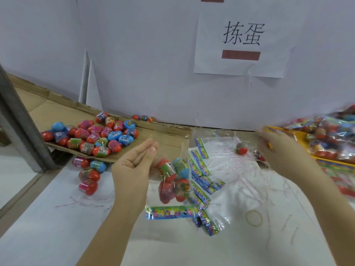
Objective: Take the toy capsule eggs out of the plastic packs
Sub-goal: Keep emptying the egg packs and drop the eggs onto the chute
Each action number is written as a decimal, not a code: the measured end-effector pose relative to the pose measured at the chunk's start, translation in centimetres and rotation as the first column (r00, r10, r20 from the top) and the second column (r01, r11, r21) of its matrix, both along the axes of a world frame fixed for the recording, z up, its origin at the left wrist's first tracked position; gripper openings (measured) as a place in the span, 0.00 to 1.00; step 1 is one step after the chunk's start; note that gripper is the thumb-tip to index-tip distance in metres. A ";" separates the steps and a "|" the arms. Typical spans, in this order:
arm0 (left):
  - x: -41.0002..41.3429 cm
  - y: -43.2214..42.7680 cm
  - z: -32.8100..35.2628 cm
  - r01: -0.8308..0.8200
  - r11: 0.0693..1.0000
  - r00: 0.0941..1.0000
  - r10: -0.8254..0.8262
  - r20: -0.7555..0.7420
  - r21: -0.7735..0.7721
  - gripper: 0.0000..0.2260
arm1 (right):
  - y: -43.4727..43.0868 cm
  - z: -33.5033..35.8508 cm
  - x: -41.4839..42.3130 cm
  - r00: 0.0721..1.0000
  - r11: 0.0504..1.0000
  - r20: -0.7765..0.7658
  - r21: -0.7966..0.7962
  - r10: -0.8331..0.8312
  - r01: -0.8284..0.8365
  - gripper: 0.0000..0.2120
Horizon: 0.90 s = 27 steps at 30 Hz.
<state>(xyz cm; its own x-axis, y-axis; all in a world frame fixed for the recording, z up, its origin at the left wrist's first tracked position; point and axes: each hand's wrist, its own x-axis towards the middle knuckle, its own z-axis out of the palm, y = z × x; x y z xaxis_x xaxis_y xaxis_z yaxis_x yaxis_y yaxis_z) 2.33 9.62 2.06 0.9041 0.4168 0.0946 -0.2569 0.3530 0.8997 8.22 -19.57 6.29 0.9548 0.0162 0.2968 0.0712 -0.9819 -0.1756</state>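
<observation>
**A:** In the middle of the white table, the left hand was up, palm showing, fingers straight and pressed together, thumb laid along them. Right beside it hung a clear plastic pack with several capsule eggs blurred inside. Its printed header card was down at the table.

**B:** Was it gripping that pack?

**A:** Couldn't tell! The film near the fingertips was too faint to show a pinch. The right hand was a smear, stretched out to the yellow tray where the full packs were heaped. Grasping or released, I couldn't tell there either.

**B:** And the eggs already out?

**A:** Loose eggs were piled on the cardboard sheet at the left, with other eggs on the table just below its edge. Empty packs lay heaped between the hands. One lone egg sat on them near the right hand, and a rubber band lay nearby.
</observation>
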 end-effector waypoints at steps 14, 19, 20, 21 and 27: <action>-0.4 0.0 1.0 0.120 0.974 0.993 -0.118 0.026 -0.191 0.10 | 12.9 -0.6 -2.9 0.892 0.355 0.001 0.917 0.452 -0.181 0.06; -0.5 -0.1 0.8 0.200 0.977 0.980 -0.199 0.031 -0.068 0.07 | 12.3 -0.5 -2.9 0.899 0.279 0.010 0.949 0.437 -0.146 0.05; -0.5 -0.2 0.8 0.184 0.981 0.983 -0.183 0.033 -0.065 0.08 | 12.2 -0.4 -2.9 0.900 0.256 0.013 0.957 0.436 -0.138 0.04; -0.6 -0.2 0.9 0.168 0.984 0.986 -0.166 0.030 -0.064 0.08 | 12.1 -0.4 -2.8 0.901 0.236 0.018 0.963 0.434 -0.133 0.03; -0.7 -0.6 1.3 0.116 0.986 0.993 -0.116 0.006 -0.118 0.07 | 11.8 -0.2 -2.6 0.900 0.143 0.068 0.979 0.430 -0.142 0.03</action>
